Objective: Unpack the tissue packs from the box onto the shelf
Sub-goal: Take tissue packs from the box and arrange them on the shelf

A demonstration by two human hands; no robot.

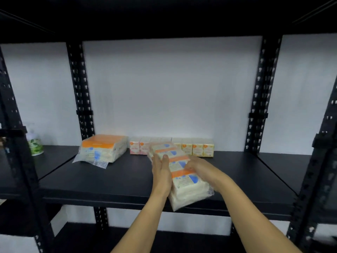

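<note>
— Between the two hands, what's that?

— A long tissue multipack, orange bands and blue marks on its wrap, lying on the black shelf with its near end jutting over the front edge. The left hand lies flat along its left side, fingers straight, pressing rather than gripping. The right hand rests on the right side; its fingers look curved over the wrap, but blur hides whether they truly pinch it.

— So which step is this?

— Placing, I'd judge — the pack is down on the board but not yet seated.

— And what's around it?

— Just beyond the fingertips, a row of small tissue boxes along the back wall. Well off to the left of the left hand, another multipack lies flat. Farther left stands a green-patterned bottle. No box is in view.

— Next move?

— Probably sliding the pack away from the body, until the overhanging end is supported, stopping short of the small boxes, then letting go.
</note>
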